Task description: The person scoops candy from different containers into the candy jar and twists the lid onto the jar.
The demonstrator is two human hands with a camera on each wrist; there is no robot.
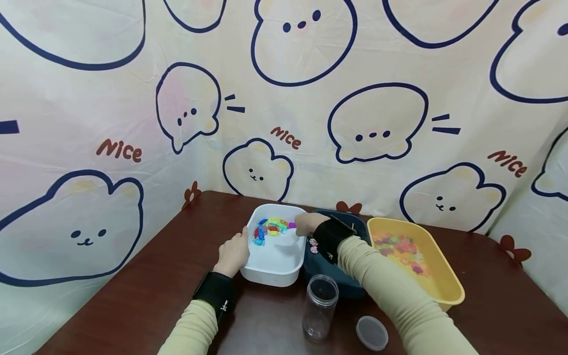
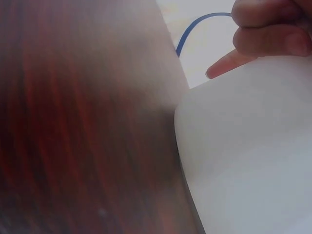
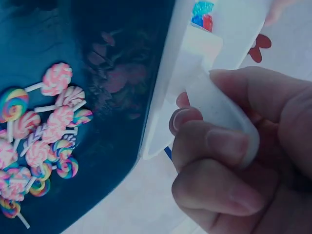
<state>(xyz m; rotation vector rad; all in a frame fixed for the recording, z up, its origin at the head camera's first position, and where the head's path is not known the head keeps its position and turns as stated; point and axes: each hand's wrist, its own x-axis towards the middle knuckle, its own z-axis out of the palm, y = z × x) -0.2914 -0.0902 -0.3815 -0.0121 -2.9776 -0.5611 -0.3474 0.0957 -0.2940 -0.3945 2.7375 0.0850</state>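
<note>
My left hand (image 1: 232, 254) grips the left rim of a white plastic bin (image 1: 270, 278); the left wrist view has its curled fingers (image 2: 270, 40) at the edge. Translucent coloured beads or gems (image 1: 275, 227) lie toward the bin's back. Over the bin's right rim, my right hand (image 1: 310, 223) holds the handle of a white scoop (image 3: 219, 109) between thumb and curled fingers. The scoop's far end reaches into the white bin. Right beside it stands a dark blue bin (image 1: 328, 268), partly hidden under the right forearm, with small striped lollipop pieces (image 3: 58, 122) inside.
A yellow bin (image 1: 453, 291) with colourful translucent pieces (image 1: 401, 246) stands on the right. In front of the bins are an uncovered clear jar (image 1: 319, 308) and its round lid (image 1: 372, 333), on the dark wooden table (image 1: 266, 323). A printed cloth (image 1: 310, 118) hangs behind.
</note>
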